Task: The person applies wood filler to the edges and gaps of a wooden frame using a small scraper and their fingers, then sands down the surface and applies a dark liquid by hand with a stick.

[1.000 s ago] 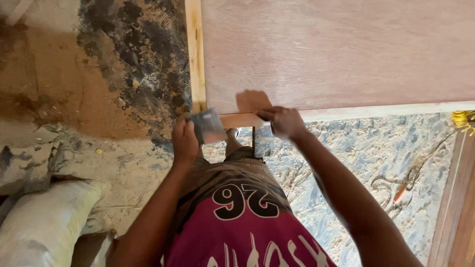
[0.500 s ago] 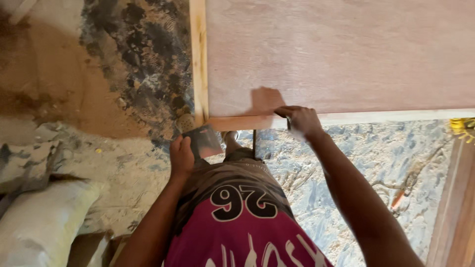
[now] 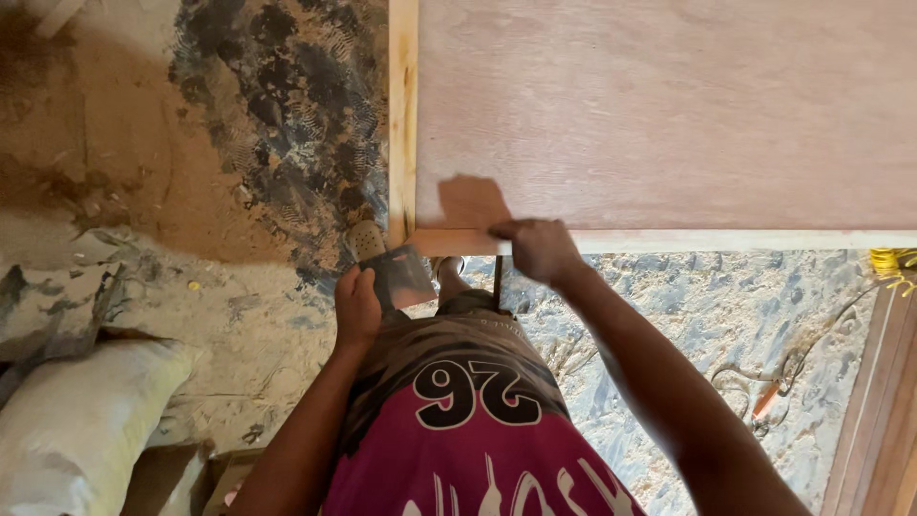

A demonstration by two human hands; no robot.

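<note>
The left hand [image 3: 358, 308] is closed around the handle end of a flat, wide-bladed scraper [image 3: 399, 277]. The blade is tilted and sits just below the lower left corner of the plywood panel [image 3: 669, 115], close to the corner but apart from it.

The right hand [image 3: 540, 248] rests on the lower edge of the panel, with the fingers curled down against the pale wooden edge strip [image 3: 745, 241]. Whether it grips anything small cannot be told. Just above the right hand, a darker reddish-brown patch [image 3: 473, 203] marks the panel face near the corner.

The panel lies flat and fills the upper right of the view. A second wooden strip [image 3: 402, 115] runs along its left side and meets the lower strip at the corner.

A shoe [image 3: 365, 239] stands on the sawdust-covered floor [image 3: 191, 277] beside that corner. A white sack [image 3: 76, 430] lies at the lower left. An orange-handled tool [image 3: 766, 399] lies on the floor at the right, well apart from both hands.
</note>
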